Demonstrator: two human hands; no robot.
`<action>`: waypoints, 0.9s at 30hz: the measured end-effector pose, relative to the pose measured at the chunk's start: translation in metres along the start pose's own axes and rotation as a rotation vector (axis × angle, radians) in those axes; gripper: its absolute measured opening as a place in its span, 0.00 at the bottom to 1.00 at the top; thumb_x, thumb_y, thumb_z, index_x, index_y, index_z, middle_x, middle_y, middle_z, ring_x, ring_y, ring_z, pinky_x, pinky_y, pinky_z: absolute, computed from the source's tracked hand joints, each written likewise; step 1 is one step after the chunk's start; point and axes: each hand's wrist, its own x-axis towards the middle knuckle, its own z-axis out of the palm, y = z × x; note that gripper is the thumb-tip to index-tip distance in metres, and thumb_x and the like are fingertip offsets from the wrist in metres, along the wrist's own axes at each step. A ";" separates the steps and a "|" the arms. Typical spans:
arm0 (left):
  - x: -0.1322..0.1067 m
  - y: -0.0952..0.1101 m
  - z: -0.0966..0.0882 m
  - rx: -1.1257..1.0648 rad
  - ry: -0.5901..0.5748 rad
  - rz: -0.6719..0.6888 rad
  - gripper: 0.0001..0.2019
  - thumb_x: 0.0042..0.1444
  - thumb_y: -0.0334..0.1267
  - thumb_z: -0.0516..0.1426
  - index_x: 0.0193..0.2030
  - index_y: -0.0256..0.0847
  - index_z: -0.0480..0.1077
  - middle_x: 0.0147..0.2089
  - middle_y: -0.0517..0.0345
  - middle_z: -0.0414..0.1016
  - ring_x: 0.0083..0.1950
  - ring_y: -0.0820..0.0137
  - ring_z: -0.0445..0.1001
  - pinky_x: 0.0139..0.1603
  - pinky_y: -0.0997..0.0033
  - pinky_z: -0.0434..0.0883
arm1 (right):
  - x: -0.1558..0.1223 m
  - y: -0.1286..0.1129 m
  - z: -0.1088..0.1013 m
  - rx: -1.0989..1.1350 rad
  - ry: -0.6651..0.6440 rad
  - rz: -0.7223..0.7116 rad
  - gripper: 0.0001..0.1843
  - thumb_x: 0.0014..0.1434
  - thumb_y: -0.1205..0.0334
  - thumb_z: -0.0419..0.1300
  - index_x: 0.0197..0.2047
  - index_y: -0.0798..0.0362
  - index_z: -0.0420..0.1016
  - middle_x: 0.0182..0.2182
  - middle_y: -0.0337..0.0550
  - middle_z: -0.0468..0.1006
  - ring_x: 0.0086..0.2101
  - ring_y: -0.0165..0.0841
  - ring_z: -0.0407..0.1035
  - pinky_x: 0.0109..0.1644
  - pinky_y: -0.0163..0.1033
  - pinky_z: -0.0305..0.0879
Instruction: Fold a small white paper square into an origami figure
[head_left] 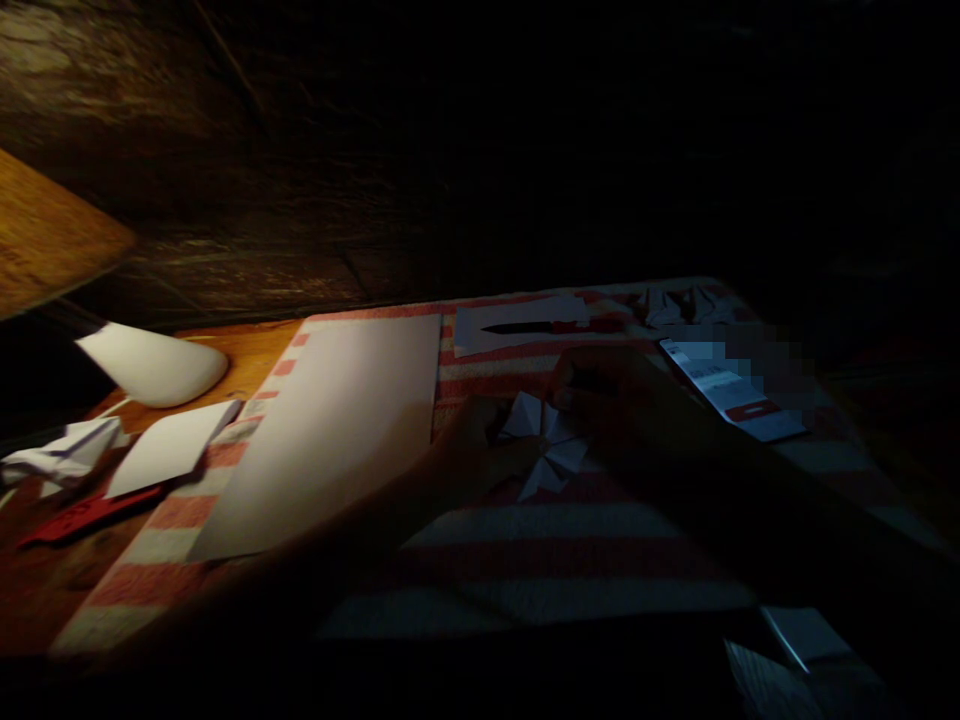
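Note:
Between my two hands is a folded white paper piece (564, 452), with creased points fanning out like a flower or star. My left hand (480, 435) is closed on its left side, fingers bent around the edge. My right hand (611, 385) pinches it from the upper right. Deep shadow covers both hands, so the exact finger contact is hard to see. Left of them lies a large plain white sheet of paper (337, 400) on the red-and-white striped cloth (465, 580).
Behind my hands, a red-handled knife (525, 328) rests on a smaller paper (474, 335). Folded papers (694, 305) sit at the back right, near a lit phone (735, 395). At left stand a lamp (154, 365), crumpled paper (71, 450) and a red-handled object (90, 515).

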 end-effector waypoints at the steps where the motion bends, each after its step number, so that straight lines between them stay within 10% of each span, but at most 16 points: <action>1: 0.000 -0.001 0.000 -0.008 -0.008 0.000 0.09 0.42 0.37 0.66 0.27 0.36 0.72 0.24 0.63 0.71 0.24 0.77 0.67 0.22 0.79 0.63 | 0.000 -0.001 0.000 -0.001 0.004 -0.004 0.06 0.57 0.66 0.63 0.29 0.54 0.72 0.26 0.35 0.69 0.26 0.26 0.60 0.29 0.34 0.52; 21: 0.000 0.007 0.000 -0.035 -0.017 -0.047 0.10 0.39 0.36 0.67 0.26 0.36 0.72 0.23 0.63 0.70 0.24 0.76 0.65 0.24 0.77 0.62 | 0.001 -0.005 -0.003 -0.111 -0.088 -0.032 0.04 0.57 0.67 0.62 0.30 0.54 0.73 0.29 0.38 0.71 0.30 0.29 0.62 0.34 0.36 0.57; 27: -0.001 -0.003 0.000 0.186 0.139 0.031 0.12 0.43 0.38 0.63 0.19 0.40 0.64 0.19 0.67 0.59 0.22 0.77 0.56 0.22 0.75 0.51 | 0.000 -0.007 0.000 -0.092 -0.057 0.033 0.06 0.60 0.64 0.61 0.31 0.53 0.70 0.28 0.37 0.69 0.28 0.28 0.61 0.30 0.34 0.55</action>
